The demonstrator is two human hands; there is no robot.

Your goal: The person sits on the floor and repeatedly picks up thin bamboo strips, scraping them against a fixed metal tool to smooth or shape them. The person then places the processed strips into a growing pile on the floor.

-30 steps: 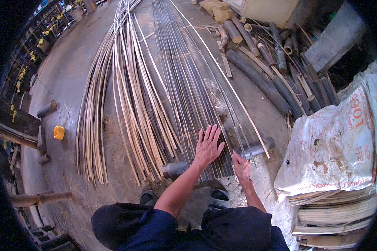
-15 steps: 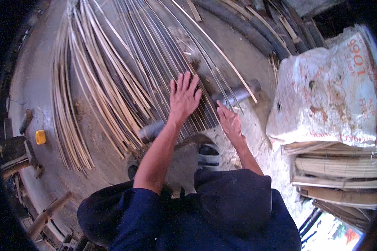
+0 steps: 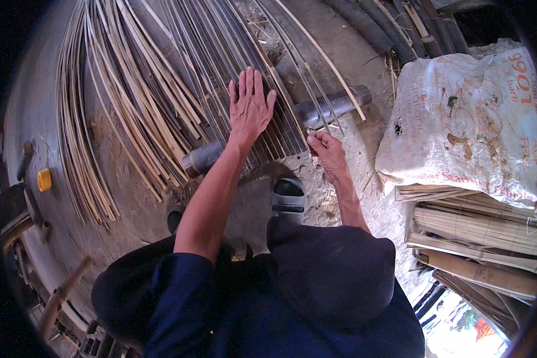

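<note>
My left hand (image 3: pixel 250 113) lies flat, fingers stretched, on a panel of narrow bamboo strips (image 3: pixel 280 140) set side by side. Thin cross lines run over the strips. At the panel's right edge, my right hand (image 3: pixel 330 156) is closed in a pinch, its fingertips by the end of the outermost strip. What the fingertips hold is too small to make out. A dark round pole (image 3: pixel 204 157) lies crosswise beneath the panel, its other end showing to the right. Two or three loose strips (image 3: pixel 331 65) rest across that right end.
A fan of long loose bamboo strips (image 3: pixel 134 113) spreads over the floor on the left. Beyond it lies a yellow ring-shaped object (image 3: pixel 44 179). At right, a white printed sack (image 3: pixel 459 125) sits on stacked bamboo slat bundles (image 3: pixel 483 230). Dark poles (image 3: pixel 370 30) lie at the far right.
My right hand has gone from outstretched fingers to a pinch at the panel's edge. My left hand stays flat on the strips, a little farther forward. The whole view has shifted slightly.
</note>
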